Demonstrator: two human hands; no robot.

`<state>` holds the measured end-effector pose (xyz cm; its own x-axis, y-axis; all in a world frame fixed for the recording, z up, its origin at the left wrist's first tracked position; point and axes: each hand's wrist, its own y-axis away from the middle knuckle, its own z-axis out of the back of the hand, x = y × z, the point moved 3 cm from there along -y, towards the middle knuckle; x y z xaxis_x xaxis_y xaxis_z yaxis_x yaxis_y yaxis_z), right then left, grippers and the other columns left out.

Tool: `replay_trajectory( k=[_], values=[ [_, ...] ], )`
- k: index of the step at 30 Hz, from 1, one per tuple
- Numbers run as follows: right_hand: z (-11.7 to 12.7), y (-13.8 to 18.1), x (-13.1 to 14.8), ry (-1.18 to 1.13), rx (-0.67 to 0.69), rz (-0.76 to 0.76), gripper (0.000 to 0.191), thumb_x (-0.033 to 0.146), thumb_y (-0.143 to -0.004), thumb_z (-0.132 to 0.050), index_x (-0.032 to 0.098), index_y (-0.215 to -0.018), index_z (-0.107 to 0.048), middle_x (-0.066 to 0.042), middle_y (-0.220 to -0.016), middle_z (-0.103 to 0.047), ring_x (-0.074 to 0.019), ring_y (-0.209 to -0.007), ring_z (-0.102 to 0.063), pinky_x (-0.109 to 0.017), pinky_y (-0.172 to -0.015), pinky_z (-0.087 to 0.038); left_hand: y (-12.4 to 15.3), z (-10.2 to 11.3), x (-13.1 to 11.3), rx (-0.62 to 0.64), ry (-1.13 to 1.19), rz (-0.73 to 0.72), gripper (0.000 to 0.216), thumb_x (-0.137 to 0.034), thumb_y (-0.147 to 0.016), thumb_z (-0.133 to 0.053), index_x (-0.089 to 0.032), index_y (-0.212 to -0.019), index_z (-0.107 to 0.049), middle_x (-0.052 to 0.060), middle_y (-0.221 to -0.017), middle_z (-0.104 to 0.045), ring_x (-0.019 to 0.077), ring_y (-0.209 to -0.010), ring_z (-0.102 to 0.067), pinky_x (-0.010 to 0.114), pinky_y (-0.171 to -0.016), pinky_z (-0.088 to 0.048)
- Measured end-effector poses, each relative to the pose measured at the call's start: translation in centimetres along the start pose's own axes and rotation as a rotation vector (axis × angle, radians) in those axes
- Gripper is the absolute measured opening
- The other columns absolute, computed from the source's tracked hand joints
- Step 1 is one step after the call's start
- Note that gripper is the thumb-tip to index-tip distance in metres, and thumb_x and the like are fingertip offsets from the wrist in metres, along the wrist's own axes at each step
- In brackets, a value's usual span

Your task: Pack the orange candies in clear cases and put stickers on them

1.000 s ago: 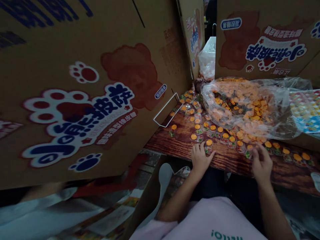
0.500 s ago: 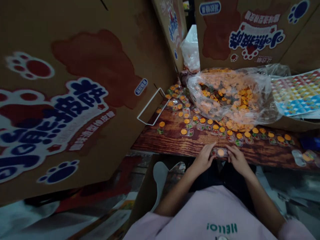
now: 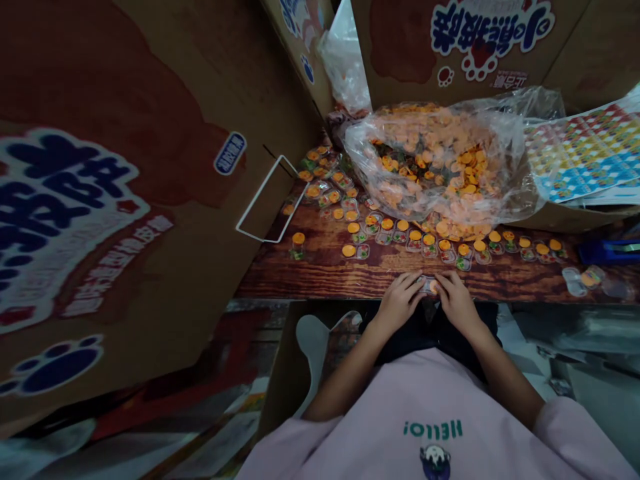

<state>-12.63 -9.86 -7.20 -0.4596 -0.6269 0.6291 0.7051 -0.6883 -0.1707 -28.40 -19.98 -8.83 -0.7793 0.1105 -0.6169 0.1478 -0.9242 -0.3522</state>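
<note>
Between my hands, at the front edge of the wooden-patterned table, is a small clear plastic case with an orange disc at its right part. My left hand grips its left end with the fingers bent over it. From the other side my right hand presses on the right end, its fingertips covering part of the disc. Beyond the hands runs a row of similar open clear cases, with orange discs and small green and red pieces in them.
Behind the row lies a clear plastic bag full of orange discs. Sticker sheets rest at the right, above a blue object. A large printed carton walls off the left; another carton stands behind.
My hands have come closer together around the plastic case, and the fingers now cover more of it and its disc. The camera view has shifted, moving the surroundings left and up.
</note>
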Motion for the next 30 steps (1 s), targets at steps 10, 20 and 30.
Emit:
replay_trajectory(
  k=[10, 20, 30],
  values=[
    [-1.2, 5.4, 0.6, 0.306, -0.05, 0.155, 0.048, 0.027, -0.107, -0.044, 0.015, -0.153, -0.051, -0.02, -0.148, -0.061, -0.0328, -0.132, -0.057, -0.055, -0.11, -0.045, 2.1, -1.8, -3.4, 0.32, -0.409, 0.0, 0.071, -0.046, -0.104, -0.049, -0.012, -0.164, -0.032, 0.017, -0.171, -0.028, 0.0296, -0.161, -0.026, 0.053, -0.129, -0.028],
    [0.6, 3.9, 1.2, 0.451, 0.1, 0.151, 0.044, 0.031, -0.106, -0.048, 0.013, -0.146, -0.059, -0.017, -0.15, -0.062, -0.0326, -0.133, -0.054, -0.052, -0.113, -0.037, 1.5, -2.1, -3.6, 0.354, -0.474, -0.029, 0.067, -0.045, -0.103, -0.053, -0.016, -0.162, -0.038, 0.024, -0.17, -0.027, 0.0356, -0.16, -0.027, 0.058, -0.125, -0.031],
    [-0.9, 1.7, 1.4, 0.511, 0.194, 0.271, 0.059, 0.034, -0.107, -0.044, 0.003, -0.158, -0.041, -0.024, -0.163, -0.043, -0.0357, -0.151, -0.041, -0.059, -0.124, -0.026, -0.2, -1.8, -3.1, 0.35, -0.532, 0.131, 0.065, -0.036, -0.102, -0.055, -0.016, -0.162, -0.038, 0.027, -0.163, -0.04, 0.0395, -0.146, -0.047, 0.051, -0.108, -0.045]
  ],
)
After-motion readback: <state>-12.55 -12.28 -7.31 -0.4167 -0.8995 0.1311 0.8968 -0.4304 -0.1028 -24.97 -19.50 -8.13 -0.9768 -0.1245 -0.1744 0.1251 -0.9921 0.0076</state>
